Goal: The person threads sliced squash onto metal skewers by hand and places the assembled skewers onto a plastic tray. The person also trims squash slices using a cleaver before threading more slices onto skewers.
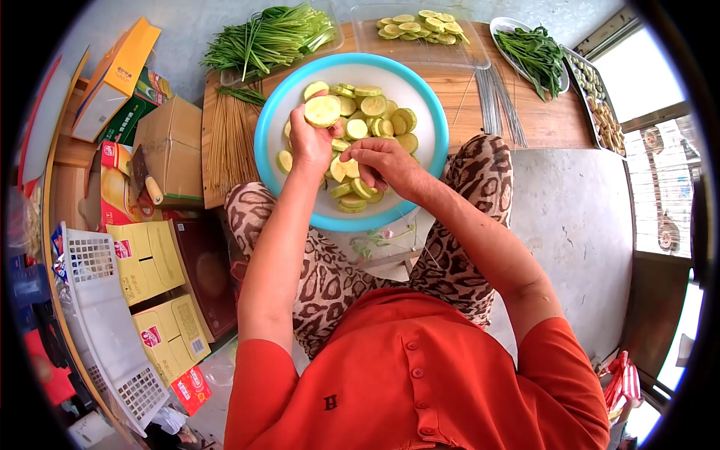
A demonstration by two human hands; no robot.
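Note:
My left hand [311,140] is closed around a round zucchini slice [322,111], held up over the left side of a white basin [426,142] with a blue rim. My right hand [386,163] is over the lower middle of the basin, fingers curled and pinched together. Whatever is between its fingertips is too small to make out. Many pale green zucchini slices [357,129] lie loose in the basin beneath both hands. The basin rests between my knees, against the edge of the wooden table.
Bamboo skewers [231,142] lie left of the basin and metal skewers [499,105] right of it. Behind stand green stalks [270,37], a clear tray [367,49] with skewered slices, a plate of leafy greens [531,56] and a dark tray [598,105]. Boxes [171,142] crowd the left, beside a knife [152,189].

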